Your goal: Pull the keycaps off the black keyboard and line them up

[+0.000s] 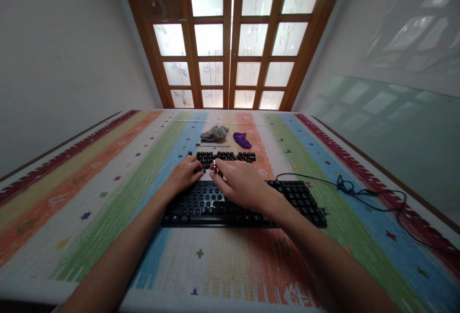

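A black keyboard lies across the cloth, many of its keycaps off at the left and middle, with bare key posts showing. Just behind it, loose black keycaps stand in rows. My left hand is at the left end of these rows, its thumb and fingers closed around what looks like a dark keycap. Above the keyboard's back edge, my right hand pinches a small brown object with a shiny tip; its exact kind is too small to tell. My right hand and forearm cover part of the keyboard.
Farther back lie a crumpled grey cloth, a purple cloth and a thin rod. The keyboard's black cable coils to the right on the striped tablecloth. A glass-paned wooden door stands beyond the table.
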A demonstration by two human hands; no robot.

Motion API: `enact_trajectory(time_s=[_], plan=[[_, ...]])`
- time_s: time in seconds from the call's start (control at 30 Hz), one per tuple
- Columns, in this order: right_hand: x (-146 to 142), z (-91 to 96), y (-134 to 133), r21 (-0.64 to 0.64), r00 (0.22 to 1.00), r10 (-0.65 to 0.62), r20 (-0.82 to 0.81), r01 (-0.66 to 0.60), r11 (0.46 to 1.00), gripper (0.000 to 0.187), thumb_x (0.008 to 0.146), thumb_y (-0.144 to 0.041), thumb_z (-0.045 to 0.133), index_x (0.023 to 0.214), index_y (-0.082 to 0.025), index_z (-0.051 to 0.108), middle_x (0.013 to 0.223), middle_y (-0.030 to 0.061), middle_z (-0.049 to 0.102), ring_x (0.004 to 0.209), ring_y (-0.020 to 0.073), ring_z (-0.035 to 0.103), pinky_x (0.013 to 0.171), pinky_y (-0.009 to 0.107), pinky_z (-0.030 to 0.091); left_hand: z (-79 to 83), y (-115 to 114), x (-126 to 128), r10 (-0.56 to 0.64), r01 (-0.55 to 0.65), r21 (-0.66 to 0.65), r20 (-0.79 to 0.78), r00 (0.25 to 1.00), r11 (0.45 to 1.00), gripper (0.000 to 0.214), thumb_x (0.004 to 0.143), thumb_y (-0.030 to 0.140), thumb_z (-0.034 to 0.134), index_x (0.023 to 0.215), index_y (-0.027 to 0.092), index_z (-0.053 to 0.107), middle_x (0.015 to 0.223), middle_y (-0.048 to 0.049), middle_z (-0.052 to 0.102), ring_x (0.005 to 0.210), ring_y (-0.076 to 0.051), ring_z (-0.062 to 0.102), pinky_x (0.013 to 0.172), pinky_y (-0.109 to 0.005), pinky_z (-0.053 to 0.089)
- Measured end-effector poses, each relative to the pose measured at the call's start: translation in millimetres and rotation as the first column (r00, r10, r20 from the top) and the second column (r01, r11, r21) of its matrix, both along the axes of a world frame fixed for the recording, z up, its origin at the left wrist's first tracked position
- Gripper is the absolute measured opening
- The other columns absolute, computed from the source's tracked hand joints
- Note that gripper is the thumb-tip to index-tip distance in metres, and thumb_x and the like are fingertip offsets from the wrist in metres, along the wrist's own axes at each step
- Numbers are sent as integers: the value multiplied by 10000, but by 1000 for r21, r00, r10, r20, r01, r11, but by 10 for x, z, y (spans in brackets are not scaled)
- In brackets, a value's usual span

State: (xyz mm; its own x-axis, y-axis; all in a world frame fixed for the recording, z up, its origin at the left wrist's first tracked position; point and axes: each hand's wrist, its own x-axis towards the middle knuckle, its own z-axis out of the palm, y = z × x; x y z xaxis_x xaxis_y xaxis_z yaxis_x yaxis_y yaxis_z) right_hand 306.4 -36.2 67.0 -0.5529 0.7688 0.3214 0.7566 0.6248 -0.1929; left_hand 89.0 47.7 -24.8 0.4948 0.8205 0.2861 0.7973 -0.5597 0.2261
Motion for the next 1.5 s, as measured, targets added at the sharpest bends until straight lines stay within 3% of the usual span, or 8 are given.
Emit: enact_trajectory(time_s=[0.53,0.73,1.0,1.17,1.37,1.5], plan=[[-1,-5,-4,-11,1000,4,3,-4,1000,215,994,-285,441,954,-150,604,845,77,728,690,178,625,587,294,280,-29,3,2,18,-18,2,-40,999,1000,99,874,245,593,858,178,664,918,-69,578,949,-242,553,835,-369,486],[8,-3,-1,-18,1000,3,-28,-3,1000,207,991,-281,459,960,-149,615,867,80,729,730,191,639,610,287,318,-6,-14,-16,11,-11,24,15,1000,1000,126,871,258,586,900,182,683,911,-67,593,927,-241,562,844,-377,483],[39,4,30,-174,968,77,-241,-121,977,165,969,-261,543,983,-150,664,871,52,729,760,157,643,698,264,419,102,-151,-198,50,-63,117,107,993,991,250,949,312,484,846,181,672,839,-53,609,843,-207,581,803,-336,470],[17,-2,1,-300,934,168,-315,-266,916,135,945,-236,586,962,-153,691,803,21,721,714,130,643,675,236,433,80,-299,-273,-35,31,49,86,996,998,272,958,336,488,812,187,662,773,-33,630,755,-172,593,720,-291,448],[0,-97,-35,-341,935,194,-296,-293,893,134,931,-240,609,938,-134,691,789,26,701,701,130,624,651,235,432,68,-426,-225,-113,113,-6,9,994,994,282,959,367,509,832,187,685,742,-32,662,698,-166,601,667,-277,420],[5,-230,-73,-406,929,115,-351,-262,876,136,943,-240,579,949,-148,679,737,10,679,672,133,613,633,241,438,78,-459,-178,-146,146,-22,-14,989,989,292,964,370,505,864,183,707,757,-44,688,704,-174,625,656,-277,427]])
